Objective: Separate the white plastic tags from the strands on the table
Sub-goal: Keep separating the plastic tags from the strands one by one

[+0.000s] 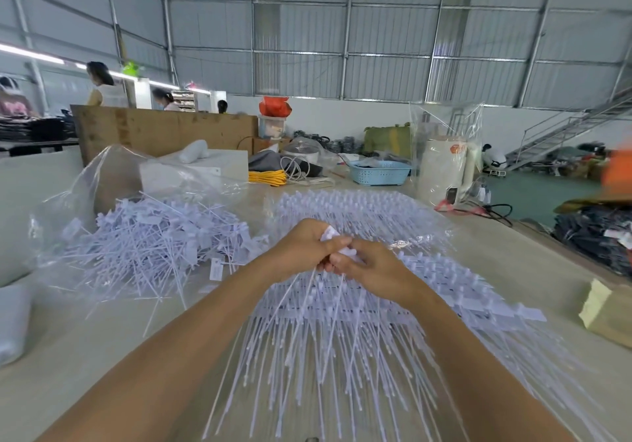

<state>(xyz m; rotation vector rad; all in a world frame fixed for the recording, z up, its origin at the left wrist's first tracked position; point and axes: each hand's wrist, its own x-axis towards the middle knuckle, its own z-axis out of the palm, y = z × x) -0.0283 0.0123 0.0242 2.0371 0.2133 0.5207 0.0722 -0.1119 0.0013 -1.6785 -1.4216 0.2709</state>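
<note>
Two hands met over the work, each pinching white tags: the left hand (pixel 301 250) had its fingers curled round a small tag head (pixel 329 234) that showed just above its thumb, and the right hand (pixel 371 269) pinched another white piece (pixel 347 253) between thumb and forefinger, touching the left thumb. Both hands were thus closed on plastic, knuckle to knuckle, probably so that a short twist or pull could part one tag from its neighbour. Thin strands (pixel 309 291) hung from under the fingers toward the wearer; how many each hand held could not be told.

Directly beneath the fingers lay the joined sheets (pixel 342 322), tag heads in rows and tails fanning toward the table's near edge, presumably kept there so the next piece was within reach. Beyond the fingertips a second sheet (pixel 342 205) lay under clear film. Well to the left of the left hand, loose tags (pixel 154 240) were heaped on an open plastic bag (pixel 102 175), apparently the pile of finished pieces, set aside so they would not mix with the uncut stock. The much larger mass below the hands suggested most of the job remained.

Farther off, past the fingertips, stood a blue basket (pixel 379 172) and a wrapped white canister (pixel 444 171). All rested on the pale table (pixel 85 356).
</note>
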